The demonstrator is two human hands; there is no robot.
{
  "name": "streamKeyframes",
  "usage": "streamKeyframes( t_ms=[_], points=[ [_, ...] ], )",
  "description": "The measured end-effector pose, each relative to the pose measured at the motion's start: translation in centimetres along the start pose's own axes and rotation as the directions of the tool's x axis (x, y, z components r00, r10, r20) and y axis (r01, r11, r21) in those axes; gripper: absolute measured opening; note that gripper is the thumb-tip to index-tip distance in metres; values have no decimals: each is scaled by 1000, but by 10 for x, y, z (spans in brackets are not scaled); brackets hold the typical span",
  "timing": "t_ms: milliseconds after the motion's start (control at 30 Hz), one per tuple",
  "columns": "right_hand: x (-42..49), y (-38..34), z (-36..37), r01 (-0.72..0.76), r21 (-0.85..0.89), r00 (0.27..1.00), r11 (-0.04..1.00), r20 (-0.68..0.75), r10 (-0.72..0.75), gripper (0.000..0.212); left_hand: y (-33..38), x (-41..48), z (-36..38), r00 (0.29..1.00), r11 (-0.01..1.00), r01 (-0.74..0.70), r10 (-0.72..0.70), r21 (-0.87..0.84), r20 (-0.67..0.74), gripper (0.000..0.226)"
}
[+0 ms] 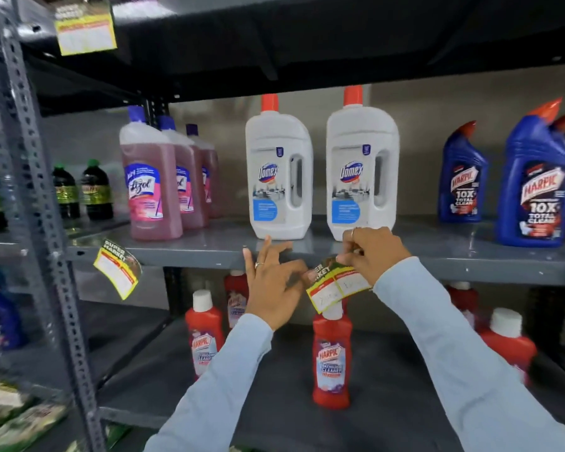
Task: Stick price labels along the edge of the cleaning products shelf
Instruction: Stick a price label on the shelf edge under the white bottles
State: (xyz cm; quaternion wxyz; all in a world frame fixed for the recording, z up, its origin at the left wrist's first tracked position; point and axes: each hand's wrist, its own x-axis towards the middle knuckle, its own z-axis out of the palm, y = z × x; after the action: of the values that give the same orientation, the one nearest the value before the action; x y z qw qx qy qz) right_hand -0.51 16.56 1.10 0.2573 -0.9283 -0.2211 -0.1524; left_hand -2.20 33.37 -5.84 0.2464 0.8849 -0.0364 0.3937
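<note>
A yellow, red and white price label [335, 287] hangs tilted just below the front edge of the grey middle shelf [193, 254]. My right hand [377, 252] pinches the label's top at the shelf edge. My left hand [273, 282] is at the label's left corner, thumb and forefinger closing on it, the other fingers spread upward. Another label [118, 272] is stuck tilted on the same edge further left. A third label [85, 31] hangs on the top shelf edge. Both arms wear pale blue sleeves.
On the middle shelf stand pink Lizol bottles [154, 187], two white Domex bottles [279, 177] and blue Harpic bottles [535, 187]. Red Harpic bottles [331, 360] stand on the shelf below. A perforated grey upright [36, 197] runs down the left. Dark bottles [95, 192] sit at far left.
</note>
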Motion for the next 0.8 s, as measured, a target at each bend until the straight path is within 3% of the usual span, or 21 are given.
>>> streamKeyframes(
  t_ms=[167, 233, 333, 400, 467, 533, 600, 800],
  points=[
    [-11, 13, 4, -2, 145, 1000, 989, 2, 2, 29, -13, -7, -2, 994, 994, -106, 106, 1, 33, 14],
    [-18, 17, 17, 40, 23, 999, 999, 27, -40, 35, -19, -10, -2, 985, 979, -173, 169, 108, 44, 11],
    [-25, 19, 46, 107, -332, 990, 937, -56, -133, 7, -20, -13, 4, 979, 925, -204, 187, 322, 85, 2],
    [-26, 21, 54, 91, -376, 988, 922, -85, -132, 18, -19, -12, 6, 979, 919, -202, 186, 338, 78, 3],
    [-25, 20, 46, 65, -286, 989, 956, -111, -100, 15, -20, -6, 0, 978, 929, -208, 200, 307, 57, 11],
    [-24, 16, 32, 27, -84, 988, 996, -149, -39, 8, -17, 2, -10, 978, 941, -207, 206, 269, 32, 18],
    [-23, 14, 26, -14, 53, 984, 999, -176, 23, 15, -11, 11, -20, 981, 949, -196, 187, 249, 59, 24],
    [-12, 11, 30, -73, 158, 957, 985, -265, 113, 16, -1, 22, -25, 987, 950, -135, 103, 282, 125, 30]
  ],
)
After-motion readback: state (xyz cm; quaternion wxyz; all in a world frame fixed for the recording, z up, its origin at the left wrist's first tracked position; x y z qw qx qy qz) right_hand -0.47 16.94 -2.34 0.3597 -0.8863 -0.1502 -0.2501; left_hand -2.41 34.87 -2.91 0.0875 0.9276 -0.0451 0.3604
